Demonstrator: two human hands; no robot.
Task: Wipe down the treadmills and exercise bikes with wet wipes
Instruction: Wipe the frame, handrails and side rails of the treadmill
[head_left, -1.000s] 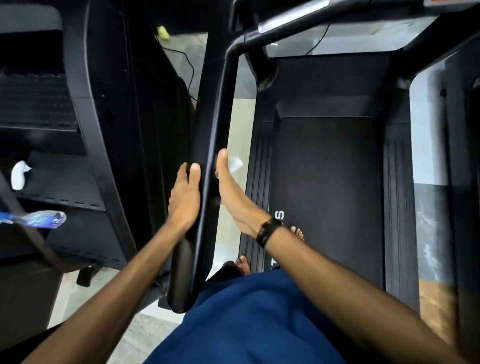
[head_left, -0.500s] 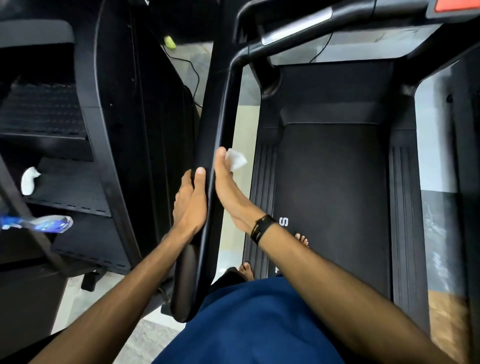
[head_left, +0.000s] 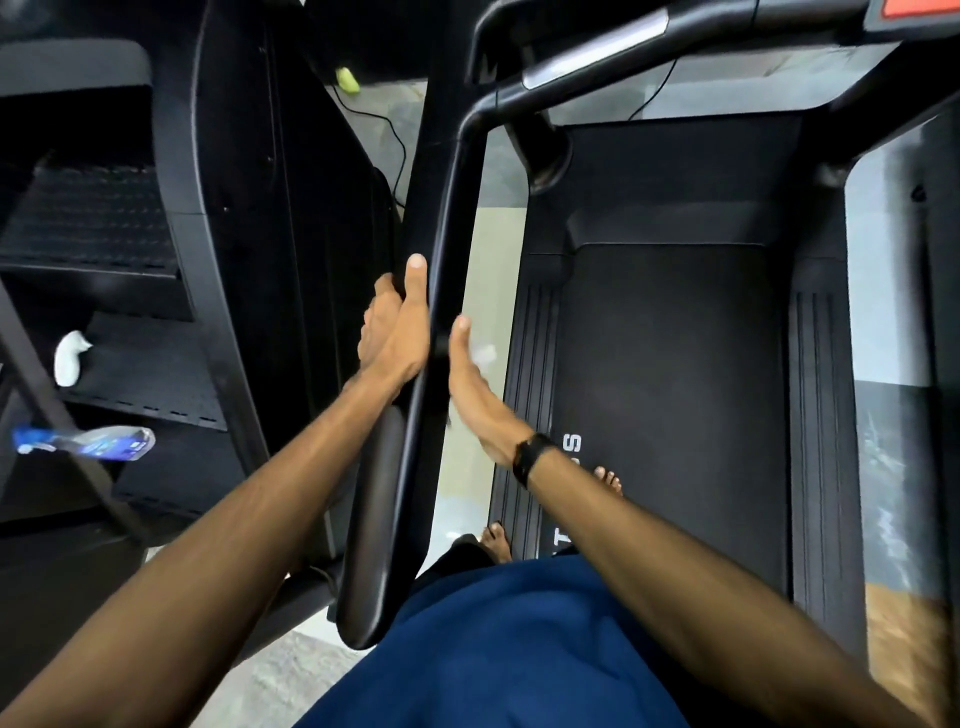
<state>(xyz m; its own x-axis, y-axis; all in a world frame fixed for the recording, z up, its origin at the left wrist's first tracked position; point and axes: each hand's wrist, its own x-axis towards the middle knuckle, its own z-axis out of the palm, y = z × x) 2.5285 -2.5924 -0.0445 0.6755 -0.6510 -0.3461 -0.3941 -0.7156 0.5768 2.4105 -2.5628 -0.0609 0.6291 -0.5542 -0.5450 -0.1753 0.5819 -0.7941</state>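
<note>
I stand on a black treadmill, its belt (head_left: 670, 395) ahead of my bare feet. Its left handrail (head_left: 457, 218) runs from the console down toward me, between my two hands. My left hand (head_left: 397, 327) holds the rail's outer side, thumb lying straight along it and fingers curled round the far face. My right hand (head_left: 470, 384) is against the rail's inner side and holds a white wet wipe (head_left: 482, 356), which is blurred and mostly hidden behind the palm. A black band sits on my right wrist.
To the left stands a black stepper-type machine (head_left: 218, 218) with a spray bottle (head_left: 88, 441) and a crumpled white wipe (head_left: 70, 358) on its steps. A cable (head_left: 395, 140) and a yellow-green object (head_left: 347, 79) lie on the floor between the machines.
My left hand has moved forward up the handrail. My right hand has slid back toward me along the rail's inner side with the wipe.
</note>
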